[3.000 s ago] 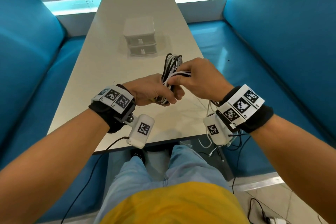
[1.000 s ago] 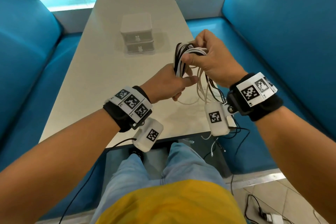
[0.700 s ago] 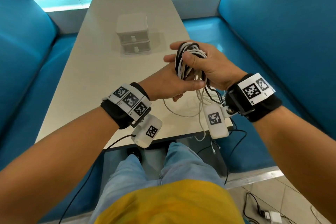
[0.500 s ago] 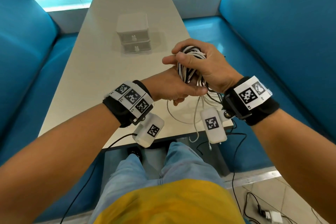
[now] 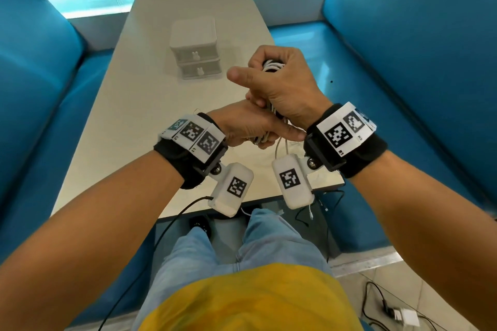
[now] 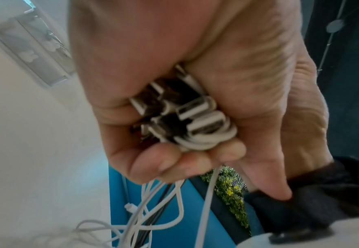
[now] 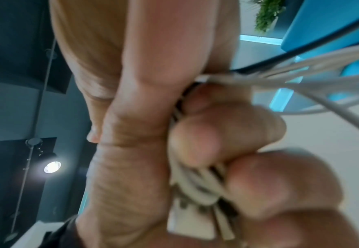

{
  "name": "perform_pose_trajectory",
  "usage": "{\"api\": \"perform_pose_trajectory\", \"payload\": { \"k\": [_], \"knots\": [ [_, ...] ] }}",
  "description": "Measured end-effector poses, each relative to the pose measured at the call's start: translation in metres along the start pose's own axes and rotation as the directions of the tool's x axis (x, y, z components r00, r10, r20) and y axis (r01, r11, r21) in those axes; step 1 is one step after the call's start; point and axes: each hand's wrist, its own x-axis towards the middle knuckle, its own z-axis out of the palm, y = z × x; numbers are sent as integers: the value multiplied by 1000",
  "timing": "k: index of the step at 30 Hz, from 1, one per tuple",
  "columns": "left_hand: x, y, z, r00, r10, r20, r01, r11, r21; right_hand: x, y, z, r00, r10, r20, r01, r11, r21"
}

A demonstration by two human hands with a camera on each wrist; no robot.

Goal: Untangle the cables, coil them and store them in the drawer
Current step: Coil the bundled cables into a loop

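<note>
Gripping one bundle of cables (image 5: 271, 66) with both hands above the table (image 5: 150, 105).
Head view: right hand (image 5: 282, 88) fisted round it, left hand (image 5: 242, 126) clutching below, drawer unit (image 5: 195, 48) beyond. Left wrist view: plugs (image 6: 195, 115) poke out.

A long, pale beige rectangular table (image 5: 113, 126) runs between two blue upholstered benches (image 5: 35, 94). A small white two-drawer plastic organizer (image 5: 194, 48) stands on its far half, both drawers shut, near the centre line.
</note>
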Motion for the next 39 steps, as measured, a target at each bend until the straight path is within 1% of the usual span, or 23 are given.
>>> {"api": "perform_pose_trajectory", "payload": {
  "k": [4, 6, 8, 10, 12, 14, 16, 17, 18, 19, 20, 21, 22, 24, 27, 31, 33, 36, 39],
  "knots": [
    [-6, -12, 4, 999, 16, -30, -18, 997, -70, -1, 5, 5, 998, 51, -25, -51, 999, 8],
    [-10, -17, 3, 998, 3, -69, -9, 997, -77, 0, 7, 8, 997, 55, -48, -56, 998, -20],
    [-16, -20, -2, 989, 4, -146, -7, 1000, -23, 2, 10, 14, 997, 33, -63, -38, 996, -80],
    [-22, -21, -8, 972, 43, -231, -27, 997, 74, 7, 8, 20, 998, 15, -67, -24, 991, -132],
    [-30, -21, -14, 942, 75, -328, -21, 986, 166, 11, 6, 22, 997, 5, -82, -18, 987, -160],
    [-38, -24, -23, 884, 89, -458, 24, 972, 234, 14, 5, 20, 994, -5, -106, -14, 984, -176],
    [-44, -28, -35, 823, 106, -557, 29, 973, 228, 15, 5, 17, 993, -4, -115, -16, 985, -174],
    [-46, -28, -39, 812, 131, -568, 1, 974, 225, 16, 5, 16, 994, -6, -111, -13, 986, -169],
    [-47, -27, -41, 824, 166, -542, -45, 972, 229, 16, 5, 16, 995, -12, -99, -5, 986, -164],
    [-46, -24, -42, 853, 214, -477, -112, 966, 233, 15, 4, 18, 996, -22, -82, 9, 988, -154],
    [-44, -22, -41, 880, 275, -387, -200, 954, 223, 15, 3, 21, 997, -33, -63, 24, 991, -133],
    [-42, -19, -38, 892, 334, -304, -287, 939, 190, 15, 2, 24, 998, -43, -48, 38, 994, -101],
    [-39, -16, -36, 893, 377, -245, -355, 926, 130, 15, 0, 26, 998, -51, -39, 48, 996, -71],
    [-33, -11, -35, 890, 408, -205, -415, 910, 9, 16, -3, 29, 997, -66, -28, 65, 997, -35],
    [-28, -8, -32, 905, 392, -164, -410, 907, -99, 16, -5, 30, 996, -89, -25, 88, 996, -12],
    [-23, -10, -23, 916, 369, -159, -393, 904, -168, 12, -5, 31, 987, -156, -49, 152, 986, -68],
    [-20, -13, -19, 929, 335, -159, -363, 908, -211, 11, -5, 30, 982, -183, -55, 176, 978, -115],
    [-16, -17, -15, 949, 265, -172, -297, 933, -205, 10, -4, 29, 978, -202, -46, 190, 964, -184],
    [-13, -17, -13, 952, 231, -201, -265, 950, -165, 9, -2, 27, 981, -195, -16, 187, 957, -220]
  ]
}}
